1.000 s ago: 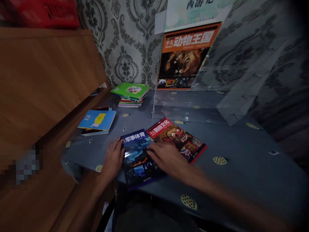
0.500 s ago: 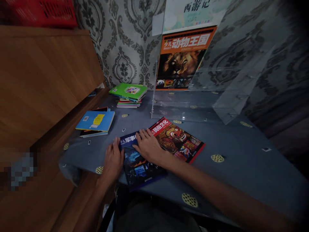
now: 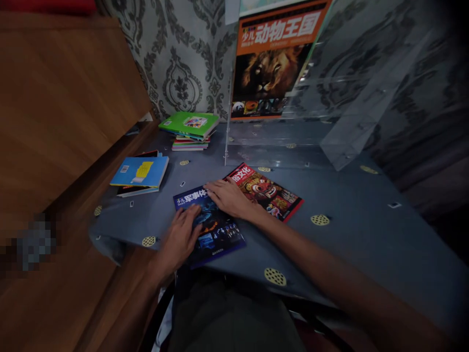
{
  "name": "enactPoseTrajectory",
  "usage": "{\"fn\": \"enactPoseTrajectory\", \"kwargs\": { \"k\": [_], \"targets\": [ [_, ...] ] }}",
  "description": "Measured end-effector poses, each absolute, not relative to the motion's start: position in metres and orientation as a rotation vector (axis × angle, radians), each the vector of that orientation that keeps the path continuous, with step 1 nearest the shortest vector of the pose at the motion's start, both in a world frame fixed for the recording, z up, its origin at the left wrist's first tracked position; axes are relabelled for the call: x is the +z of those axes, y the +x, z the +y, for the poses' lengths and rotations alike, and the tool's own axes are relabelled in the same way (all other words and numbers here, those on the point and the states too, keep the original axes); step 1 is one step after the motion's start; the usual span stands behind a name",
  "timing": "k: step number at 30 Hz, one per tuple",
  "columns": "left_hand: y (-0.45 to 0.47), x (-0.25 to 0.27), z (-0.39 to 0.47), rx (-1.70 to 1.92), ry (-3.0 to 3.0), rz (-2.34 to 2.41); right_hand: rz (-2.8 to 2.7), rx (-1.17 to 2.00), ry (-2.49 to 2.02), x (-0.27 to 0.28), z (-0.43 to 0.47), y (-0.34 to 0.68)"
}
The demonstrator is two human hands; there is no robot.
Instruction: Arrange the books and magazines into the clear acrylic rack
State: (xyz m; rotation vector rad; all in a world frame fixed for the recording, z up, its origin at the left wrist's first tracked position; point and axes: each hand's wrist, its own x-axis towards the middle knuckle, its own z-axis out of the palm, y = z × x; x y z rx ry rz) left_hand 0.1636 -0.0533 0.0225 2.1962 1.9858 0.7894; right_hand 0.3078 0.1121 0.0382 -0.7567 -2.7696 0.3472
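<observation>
A dark blue book (image 3: 216, 234) lies face up at the near edge of the cloth-covered table (image 3: 340, 264). My left hand (image 3: 182, 233) rests on the left side of its cover, fingers spread. My right hand (image 3: 229, 196) lies across its upper right edge, fingers stretched out flat. Under and beside that hand is a red book (image 3: 269, 190) with a mask picture, angled against the blue one. Part of the red cover is hidden by my right hand and forearm. Neither hand grips a book.
Behind the books stands a clear acrylic rack (image 3: 342, 142) holding an orange lion book (image 3: 269, 73). A pile topped by a green book (image 3: 190, 123) sits at the back left. Nearer, a light blue book (image 3: 139, 172) lies on other books. A wooden cabinet (image 3: 69, 98) borders the left side.
My left hand has moved from the blue book's left edge onto its cover. My right hand has shifted slightly towards the red book. The camera view has tilted down.
</observation>
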Motion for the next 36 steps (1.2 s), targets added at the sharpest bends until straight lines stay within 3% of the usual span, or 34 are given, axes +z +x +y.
{"fn": "enactPoseTrajectory", "kwargs": {
  "k": [7,11,20,30,36],
  "targets": [
    [0.217,0.036,-0.054,0.494,2.421,1.570,-2.716,0.495,-0.707,0.034,0.123,0.312],
    [0.210,0.047,-0.075,0.498,2.457,1.429,-2.689,0.526,-0.650,0.032,0.121,0.315],
    [0.169,-0.005,-0.084,0.752,2.196,2.174,-2.649,0.149,-0.959,0.021,0.140,0.421],
    [0.170,-0.006,-0.084,0.716,2.192,2.144,-2.423,-0.019,-1.317,0.000,0.105,0.431],
    [0.171,-0.006,-0.085,0.720,2.212,2.144,-2.419,-0.058,-1.313,-0.001,0.090,0.425]
  ]
}}
